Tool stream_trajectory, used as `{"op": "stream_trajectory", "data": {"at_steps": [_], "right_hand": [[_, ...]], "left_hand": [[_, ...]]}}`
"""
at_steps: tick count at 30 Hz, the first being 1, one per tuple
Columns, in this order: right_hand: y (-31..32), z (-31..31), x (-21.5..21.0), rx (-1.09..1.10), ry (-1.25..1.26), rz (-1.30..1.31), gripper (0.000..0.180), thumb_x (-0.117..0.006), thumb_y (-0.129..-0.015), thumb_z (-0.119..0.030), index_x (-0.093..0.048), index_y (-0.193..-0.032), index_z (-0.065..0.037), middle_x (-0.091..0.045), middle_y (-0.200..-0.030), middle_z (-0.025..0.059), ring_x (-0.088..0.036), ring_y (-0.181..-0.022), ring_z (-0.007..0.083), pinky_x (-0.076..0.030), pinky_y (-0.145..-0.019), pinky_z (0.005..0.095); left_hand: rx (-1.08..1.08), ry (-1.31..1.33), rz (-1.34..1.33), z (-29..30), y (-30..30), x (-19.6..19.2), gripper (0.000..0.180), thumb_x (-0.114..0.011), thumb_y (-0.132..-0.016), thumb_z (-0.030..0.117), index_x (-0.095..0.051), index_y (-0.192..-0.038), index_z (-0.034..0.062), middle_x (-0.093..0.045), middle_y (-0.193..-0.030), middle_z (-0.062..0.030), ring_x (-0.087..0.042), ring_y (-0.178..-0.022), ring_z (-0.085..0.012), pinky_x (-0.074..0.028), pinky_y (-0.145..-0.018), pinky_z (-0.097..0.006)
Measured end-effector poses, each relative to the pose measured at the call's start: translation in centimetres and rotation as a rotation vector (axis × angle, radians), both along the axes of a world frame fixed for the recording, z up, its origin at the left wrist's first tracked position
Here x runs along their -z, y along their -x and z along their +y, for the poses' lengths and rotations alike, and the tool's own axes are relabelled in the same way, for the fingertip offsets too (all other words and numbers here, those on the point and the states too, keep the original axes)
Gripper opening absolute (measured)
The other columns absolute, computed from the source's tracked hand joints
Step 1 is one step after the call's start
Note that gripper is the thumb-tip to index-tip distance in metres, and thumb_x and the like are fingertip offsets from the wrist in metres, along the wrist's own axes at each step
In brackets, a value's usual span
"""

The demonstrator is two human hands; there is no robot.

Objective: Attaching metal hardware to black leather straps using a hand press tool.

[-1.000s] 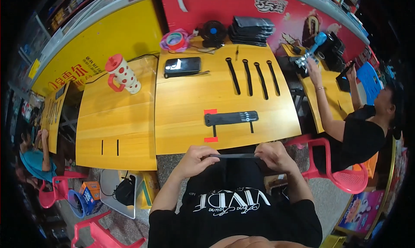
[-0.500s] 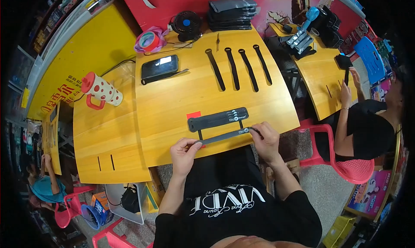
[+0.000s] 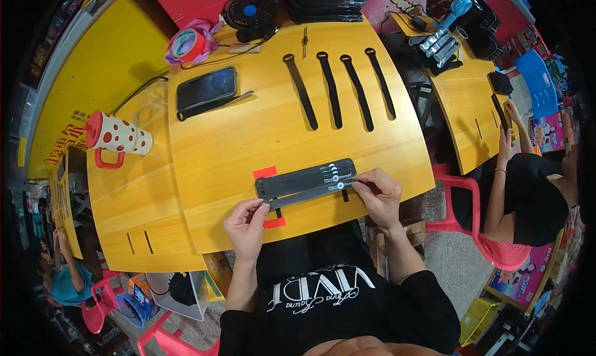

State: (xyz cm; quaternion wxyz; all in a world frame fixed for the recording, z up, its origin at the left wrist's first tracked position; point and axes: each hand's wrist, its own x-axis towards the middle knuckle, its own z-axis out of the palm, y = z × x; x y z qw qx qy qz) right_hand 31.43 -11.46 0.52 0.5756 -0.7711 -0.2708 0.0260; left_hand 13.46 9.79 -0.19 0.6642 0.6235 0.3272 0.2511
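Note:
A flat dark grey strap (image 3: 301, 196) with a small printed white mark is stretched between my hands. My left hand (image 3: 245, 227) pinches its left end between thumb and fingers; my right hand (image 3: 380, 196) pinches the other end. Just beyond lies a fanned stack of similar straps (image 3: 292, 181), its rounded ends to the right. The held strap runs along the stack's near edge and seems to overlap it. Under the stack, dark strips (image 3: 346, 196) cross the table, and red tape (image 3: 265, 172) shows by its left end.
Several black straps with looped ends (image 3: 329, 89) lie farther back. A phone (image 3: 207, 87), a tape roll (image 3: 188, 45), a small fan (image 3: 250, 11) and a pile of dark packs (image 3: 329, 2) are behind. A dotted tumbler (image 3: 121, 138) stands left. Another person (image 3: 528, 197) works at the right table.
Both hands have carried the strap away from me, up against the stack's near edge. My head view has shifted a little, and the phone screen looks darker.

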Motion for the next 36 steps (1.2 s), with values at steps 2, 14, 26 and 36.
{"op": "stream_trajectory", "data": {"at_steps": [2, 14, 26, 36], "right_hand": [[-0.3, -0.1, 0.3, 0.012, -0.005, -0.002, 0.01, -0.07, -0.076, 0.007, -0.069, -0.084, 0.001, -0.057, -0.067, 0.0061, -0.053, -0.058, 0.0129, -0.039, -0.053, 0.025], [-0.4, 0.5, 0.8, 0.07, 0.02, 0.026, 0.009, -0.069, -0.076, 0.007, -0.064, -0.079, 0.0, -0.055, -0.068, 0.0049, -0.049, -0.054, 0.0108, -0.037, -0.049, 0.0233], [-0.6, 0.8, 0.9, 0.078, 0.096, -0.102, 0.011, -0.068, -0.075, 0.009, -0.062, -0.076, 0.0, -0.051, -0.065, 0.0042, -0.044, -0.051, 0.0102, -0.034, -0.047, 0.0238], [-0.4, 1.0, 0.8, 0.073, 0.131, -0.108, 0.012, -0.068, -0.074, 0.008, -0.061, -0.077, -0.001, -0.054, -0.065, 0.01, -0.051, -0.052, 0.0221, -0.038, -0.049, 0.0312]], "left_hand": [[-0.001, 0.017, 0.019, 0.1, -0.1, 0.1, 0.011, -0.069, -0.086, -0.006, -0.068, -0.096, -0.0029, -0.065, -0.079, -0.001, -0.057, -0.067, -0.0052, -0.046, -0.062, -0.019], [-0.022, 0.037, 0.07, 0.3, -0.5, 0.2, 0.011, -0.07, -0.085, -0.006, -0.068, -0.095, -0.0026, -0.065, -0.08, -0.0014, -0.058, -0.067, -0.0047, -0.047, -0.06, -0.018], [-0.047, 0.013, 0.08, 0.0, -0.8, 0.3, 0.011, -0.07, -0.086, -0.005, -0.067, -0.096, -0.003, -0.065, -0.081, -0.0025, -0.058, -0.067, -0.005, -0.048, -0.058, -0.018], [-0.075, -0.034, 0.045, 0.0, -0.8, 0.7, 0.012, -0.071, -0.085, -0.002, -0.067, -0.096, -0.001, -0.064, -0.076, -0.0014, -0.053, -0.053, -0.0034, -0.04, -0.044, -0.016]]}}
